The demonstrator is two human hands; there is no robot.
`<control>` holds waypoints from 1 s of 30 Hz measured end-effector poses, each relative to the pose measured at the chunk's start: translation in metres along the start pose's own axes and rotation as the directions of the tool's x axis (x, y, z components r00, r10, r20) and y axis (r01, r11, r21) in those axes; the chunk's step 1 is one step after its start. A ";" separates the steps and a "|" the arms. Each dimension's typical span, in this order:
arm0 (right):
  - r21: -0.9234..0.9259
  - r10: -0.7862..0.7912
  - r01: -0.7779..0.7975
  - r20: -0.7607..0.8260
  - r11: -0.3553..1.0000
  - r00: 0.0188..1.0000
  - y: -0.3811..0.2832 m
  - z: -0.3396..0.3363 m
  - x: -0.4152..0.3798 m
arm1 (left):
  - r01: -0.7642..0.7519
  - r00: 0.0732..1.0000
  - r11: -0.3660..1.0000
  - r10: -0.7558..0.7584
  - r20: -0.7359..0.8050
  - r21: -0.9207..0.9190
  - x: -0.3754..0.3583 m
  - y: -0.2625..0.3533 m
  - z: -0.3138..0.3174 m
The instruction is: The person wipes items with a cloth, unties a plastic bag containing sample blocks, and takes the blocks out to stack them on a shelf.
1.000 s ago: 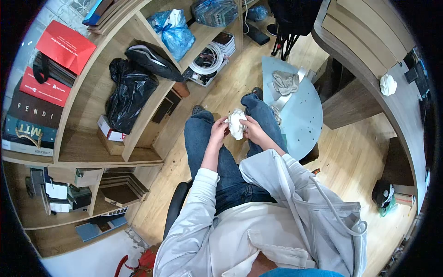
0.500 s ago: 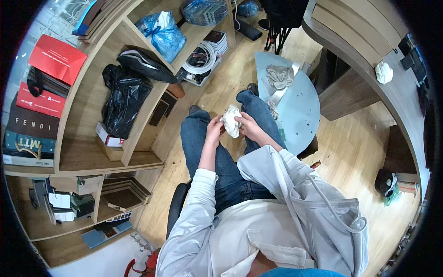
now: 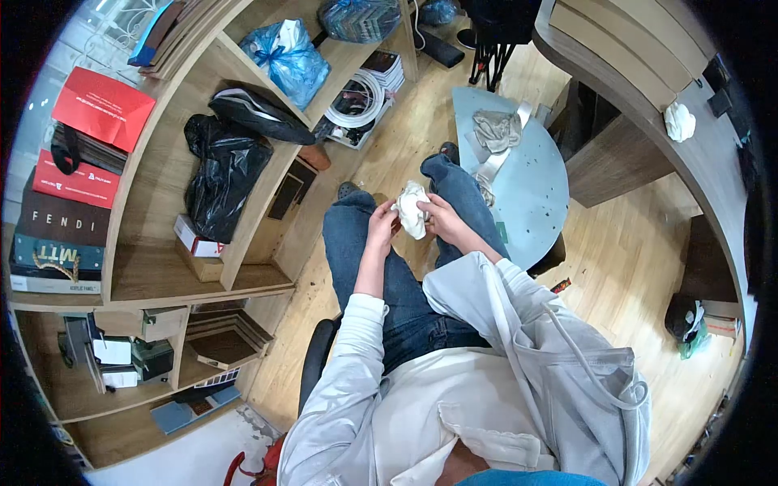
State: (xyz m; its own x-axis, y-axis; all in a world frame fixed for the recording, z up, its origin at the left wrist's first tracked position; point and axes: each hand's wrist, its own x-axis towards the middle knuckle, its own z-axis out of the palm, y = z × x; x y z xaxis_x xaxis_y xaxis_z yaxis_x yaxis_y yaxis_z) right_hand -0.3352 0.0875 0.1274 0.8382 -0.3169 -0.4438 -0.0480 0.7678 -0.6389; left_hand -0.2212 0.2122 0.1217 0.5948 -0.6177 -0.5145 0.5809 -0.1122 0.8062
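A crumpled white cloth bundle (image 3: 412, 212) is held up between both hands, above the gap between my knees. My left hand (image 3: 382, 225) grips its left side with the fingers curled inward. On the opposite side, my right hand (image 3: 442, 217) pinches it between thumb and fingers. Folds hide whether anything is wrapped inside. Just past my right knee, a grey crumpled cloth (image 3: 496, 130) and a whitish strip (image 3: 490, 166) lie on a pale blue rounded tabletop (image 3: 531, 190) dotted with dark specks.
Wooden shelving (image 3: 150, 279) on the left holds a black plastic bag (image 3: 223, 182), a blue bag (image 3: 285, 65) and red paper bags (image 3: 101, 105). A curved desk (image 3: 640, 101) runs along the right, with another white bundle (image 3: 679, 121) on it. A chair armrest (image 3: 318, 360) is beside my left thigh.
The whole view has shifted slightly, moving the surroundings a little rightward. Both hands still hold the white cloth bundle, with barely any change in grip.
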 end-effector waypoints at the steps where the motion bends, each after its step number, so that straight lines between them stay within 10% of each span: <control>1: 0.016 0.003 -0.003 0.005 1.000 1.000 0.000 0.000 0.000 | -0.003 1.000 1.000 0.003 0.002 -0.001 0.001 0.000 -0.001; 30: 0.011 -0.017 0.017 0.013 1.000 1.000 0.005 -0.004 0.006 | 0.013 0.999 1.000 -0.013 -0.045 0.014 0.006 -0.006 -0.004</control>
State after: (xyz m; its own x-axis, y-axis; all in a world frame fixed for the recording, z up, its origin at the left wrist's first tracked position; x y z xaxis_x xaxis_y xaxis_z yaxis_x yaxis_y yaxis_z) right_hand -0.3322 0.0869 0.1190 0.8457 -0.3228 -0.4250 -0.0280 0.7684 -0.6393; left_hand -0.2185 0.2125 0.1124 0.6119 -0.5802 -0.5375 0.5811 -0.1312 0.8032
